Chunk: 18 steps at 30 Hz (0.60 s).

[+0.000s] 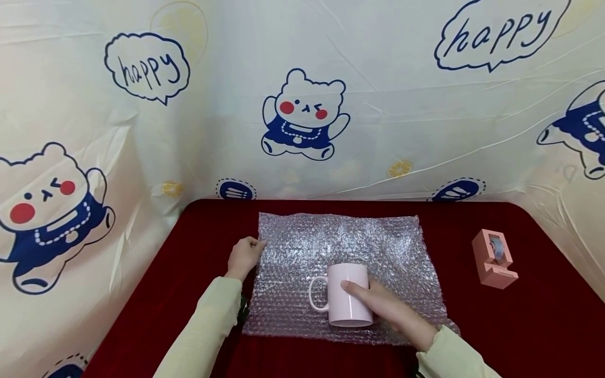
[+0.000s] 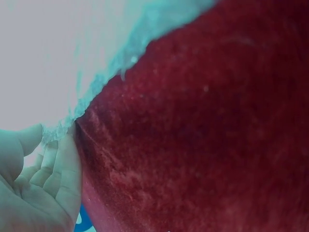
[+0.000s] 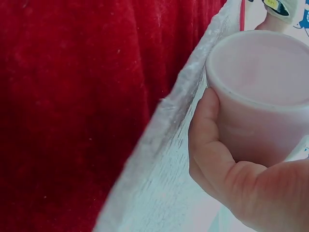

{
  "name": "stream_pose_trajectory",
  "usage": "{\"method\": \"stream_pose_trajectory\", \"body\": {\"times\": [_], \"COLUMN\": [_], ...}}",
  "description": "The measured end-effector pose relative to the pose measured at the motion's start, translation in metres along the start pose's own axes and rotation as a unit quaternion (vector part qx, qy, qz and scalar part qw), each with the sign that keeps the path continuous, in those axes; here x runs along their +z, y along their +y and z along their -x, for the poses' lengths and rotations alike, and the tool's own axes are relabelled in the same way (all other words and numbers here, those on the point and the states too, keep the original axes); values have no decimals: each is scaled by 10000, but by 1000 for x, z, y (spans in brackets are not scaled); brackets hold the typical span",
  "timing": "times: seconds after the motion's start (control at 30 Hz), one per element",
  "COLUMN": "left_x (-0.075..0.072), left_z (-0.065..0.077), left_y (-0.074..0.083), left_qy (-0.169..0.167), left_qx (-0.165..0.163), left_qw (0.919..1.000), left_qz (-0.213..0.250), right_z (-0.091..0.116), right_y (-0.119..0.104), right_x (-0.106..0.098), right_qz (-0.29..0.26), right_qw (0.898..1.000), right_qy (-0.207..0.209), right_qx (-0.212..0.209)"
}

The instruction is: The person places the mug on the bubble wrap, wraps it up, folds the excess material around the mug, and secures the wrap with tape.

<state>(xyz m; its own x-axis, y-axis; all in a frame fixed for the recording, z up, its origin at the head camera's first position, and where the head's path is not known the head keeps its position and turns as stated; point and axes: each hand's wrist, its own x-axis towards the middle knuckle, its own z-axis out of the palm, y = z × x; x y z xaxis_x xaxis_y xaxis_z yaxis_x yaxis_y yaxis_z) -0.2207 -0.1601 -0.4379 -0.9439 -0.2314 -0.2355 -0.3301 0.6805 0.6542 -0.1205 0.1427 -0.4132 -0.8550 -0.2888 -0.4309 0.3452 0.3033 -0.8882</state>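
A pale pink mug (image 1: 348, 304) is over the front part of a sheet of clear bubble wrap (image 1: 293, 252), its handle towards the left. My right hand (image 1: 387, 307) grips the mug's body from the right, thumb across the side. In the right wrist view, fingers curl round the mug (image 3: 260, 128) and one round end faces the camera. My left hand (image 1: 243, 258) is at the sheet's left edge. The left wrist view shows that hand (image 2: 46, 186) pinching the edge of the bubble wrap (image 2: 63, 63) between thumb and fingers.
A pink tape dispenser (image 1: 484, 257) with a roll of tape stands to the right of the sheet. Dark red cloth (image 1: 156, 310) covers the table. A pale printed curtain (image 1: 227, 105) hangs behind the table and along its sides.
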Motion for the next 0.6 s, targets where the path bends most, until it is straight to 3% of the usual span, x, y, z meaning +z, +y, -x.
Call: {"method": "stream_pose_trajectory", "body": {"times": [0.6], "left_x": [-2], "left_z": [2], "left_y": [2], "left_qy": [36], "left_qx": [116], "left_qw": [9999], "left_qz": [3], "right_z": [-1], "right_y": [3], "right_x": [-2], "right_qz": [21], "right_qw": [9997], "right_qy": [-242], "right_qx": [82]}}
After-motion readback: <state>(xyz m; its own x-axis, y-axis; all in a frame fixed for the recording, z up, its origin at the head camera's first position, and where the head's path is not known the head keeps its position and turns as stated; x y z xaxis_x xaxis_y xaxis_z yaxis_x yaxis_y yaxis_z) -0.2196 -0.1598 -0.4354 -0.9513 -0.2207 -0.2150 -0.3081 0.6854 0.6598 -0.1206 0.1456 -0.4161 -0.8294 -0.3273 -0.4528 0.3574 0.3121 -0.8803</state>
